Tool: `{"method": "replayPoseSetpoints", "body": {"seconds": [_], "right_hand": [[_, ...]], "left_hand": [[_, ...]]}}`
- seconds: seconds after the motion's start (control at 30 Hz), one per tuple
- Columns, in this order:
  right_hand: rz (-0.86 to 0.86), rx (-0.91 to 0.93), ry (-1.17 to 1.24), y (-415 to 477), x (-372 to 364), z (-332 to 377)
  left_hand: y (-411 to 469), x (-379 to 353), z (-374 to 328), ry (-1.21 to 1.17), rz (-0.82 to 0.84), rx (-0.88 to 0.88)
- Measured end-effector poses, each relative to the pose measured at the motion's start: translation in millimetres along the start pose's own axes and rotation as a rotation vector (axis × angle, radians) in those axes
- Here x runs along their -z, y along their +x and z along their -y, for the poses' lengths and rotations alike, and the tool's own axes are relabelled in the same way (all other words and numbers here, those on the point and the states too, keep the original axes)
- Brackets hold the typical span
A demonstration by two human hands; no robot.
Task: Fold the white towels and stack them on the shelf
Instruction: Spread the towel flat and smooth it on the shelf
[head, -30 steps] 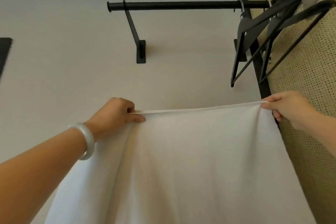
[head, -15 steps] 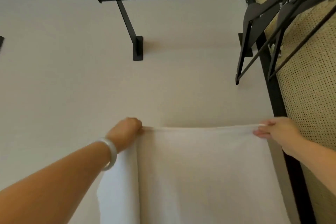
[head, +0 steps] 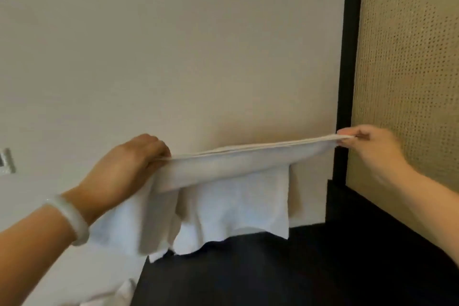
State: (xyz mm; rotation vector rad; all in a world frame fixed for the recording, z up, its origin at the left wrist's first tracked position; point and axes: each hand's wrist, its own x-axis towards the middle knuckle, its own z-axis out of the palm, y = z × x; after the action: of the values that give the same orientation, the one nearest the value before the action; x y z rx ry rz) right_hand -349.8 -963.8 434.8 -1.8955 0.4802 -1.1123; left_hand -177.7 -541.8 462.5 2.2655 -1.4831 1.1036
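A white towel (head: pixel 236 196) is stretched between both hands in front of the wall, its top edge taut and doubled over, the rest hanging down in layers. My left hand (head: pixel 126 169) grips the left end of the top edge, fingers curled over the cloth; a pale bangle sits on that wrist. My right hand (head: pixel 370 146) pinches the right end between thumb and fingers. The towel's lower edge hangs just above a black shelf surface (head: pixel 285 271). More white cloth (head: pixel 119 290) shows at the bottom left.
A black upright post (head: pixel 347 57) and a woven cane panel (head: pixel 407 69) stand at the right. A plain cream wall (head: pixel 173 45) fills the background, with a wall plate (head: pixel 6 164) at the far left edge.
The view has tipped down, so the rail and hangers have left the frame and the black surface shows. Both hands have lowered the towel, which now hangs shorter and layered.
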Motion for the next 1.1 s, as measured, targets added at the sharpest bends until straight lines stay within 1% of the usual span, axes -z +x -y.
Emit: {"method": "replayPoseSetpoints", "body": {"seconds": [0.1, 0.17, 0.2, 0.3, 0.43, 0.6, 0.73, 0.77, 0.83, 0.87, 0.93, 1.03, 1.1], "right_hand": [[0.128, -0.266, -0.139, -92, -28, -104], [0.195, -0.373, -0.209, -151, -38, -156], [0.22, -0.409, -0.23, -178, -40, -175], [0.258, -0.482, -0.292, -239, -35, -211], [0.247, -0.544, -0.349, -277, -12, -228], [0.287, -0.513, -0.422, -303, 4, -237], [0.231, -0.459, -0.427, -312, 6, -238], [0.242, -0.446, -0.459, -315, 7, -240], [0.334, -0.445, -0.525, -319, 12, -243], [0.408, -0.437, -0.582, -319, 15, -245], [0.529, -0.364, -0.779, -315, 20, -246], [0.575, -0.165, -1.085, -315, 20, -241], [0.641, -0.035, -1.158, -320, 18, -240]], "left_hand": [[-105, -91, -57, -0.1, 0.297, 0.138], [-168, -133, -93, -0.182, 0.48, 0.226], [-194, -147, -108, -0.216, 0.537, 0.216], [-250, -170, -143, -0.302, 0.625, 0.168], [-287, -175, -160, -0.274, 0.657, 0.205], [-306, -169, -163, -0.242, 0.643, 0.242], [-305, -165, -170, -0.259, 0.605, 0.254], [-306, -165, -173, -0.268, 0.625, 0.245], [-308, -169, -179, -0.281, 0.682, 0.234], [-310, -173, -182, -0.282, 0.696, 0.245], [-310, -180, -186, -0.292, 0.69, 0.267], [-301, -187, -195, -0.339, 0.681, 0.248], [-292, -195, -203, -0.399, 0.685, 0.229]]}}
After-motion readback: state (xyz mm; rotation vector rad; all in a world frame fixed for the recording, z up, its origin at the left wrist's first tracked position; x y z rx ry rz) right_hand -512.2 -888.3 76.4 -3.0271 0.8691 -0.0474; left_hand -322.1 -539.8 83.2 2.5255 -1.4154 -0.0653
